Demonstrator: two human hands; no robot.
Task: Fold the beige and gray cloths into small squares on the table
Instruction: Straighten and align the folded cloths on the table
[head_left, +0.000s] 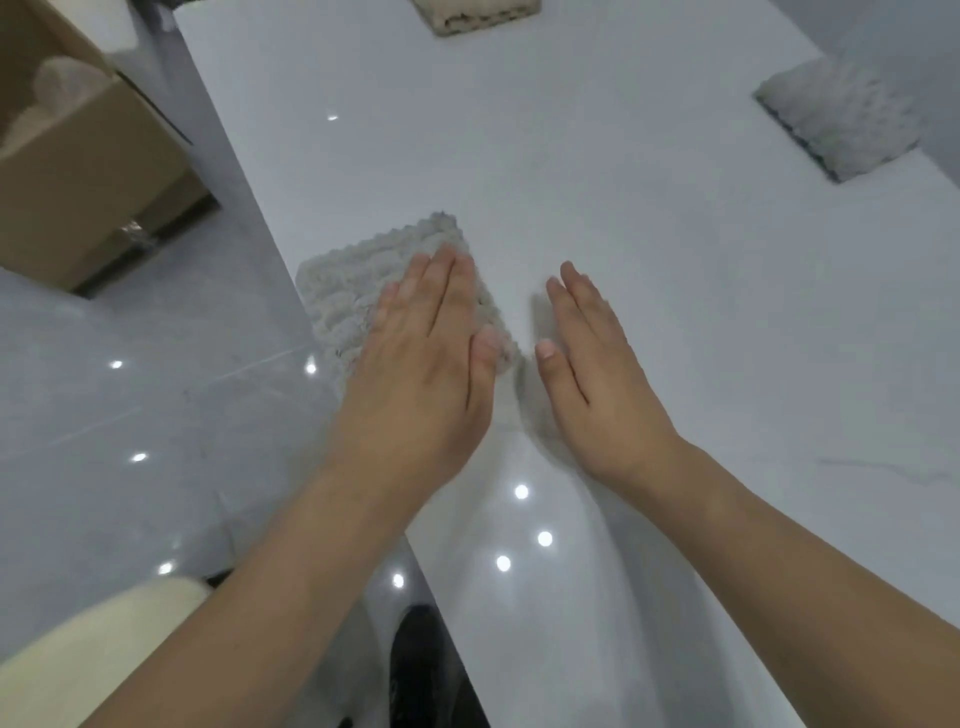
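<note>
Left hand (431, 358) flattens folded cloth (353, 291) at table (597, 182) edge.

glossy white table (597, 171); folded gray cloth (374, 280), far beige cloth (480, 15), pale cloth (841, 119)

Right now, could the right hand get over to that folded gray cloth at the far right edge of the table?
Probably yes. The right hand is open and holds nothing, and only bare white table lies between it and the gray cloth; it would need a forward stretch.
</note>
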